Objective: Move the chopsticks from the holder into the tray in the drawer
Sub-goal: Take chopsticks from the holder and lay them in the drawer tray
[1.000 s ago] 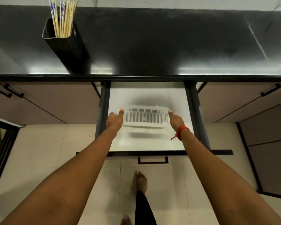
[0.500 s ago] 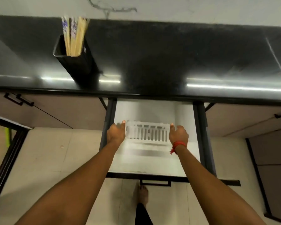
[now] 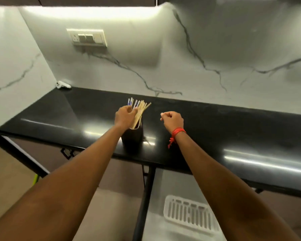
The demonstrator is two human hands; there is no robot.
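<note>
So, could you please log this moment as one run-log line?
left hand grips chopsticks in holder | right hand curled, empty | tray in drawer, no chopsticks visible

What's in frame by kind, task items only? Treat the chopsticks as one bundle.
Hands: 2, left hand and right hand
Chopstick bundle: 1, sticks too blurred to count
Holder: 1
Tray: 1
Total: 5

A home kitchen: a glossy black countertop (image 3: 215,122) beneath a marble-veined backsplash (image 3: 163,58), a switch-and-socket plate (image 3: 87,38) at eleven o'clock, cabinet fronts (image 3: 125,171) below, an open drawer (image 3: 172,185) at five o'clock.
</note>
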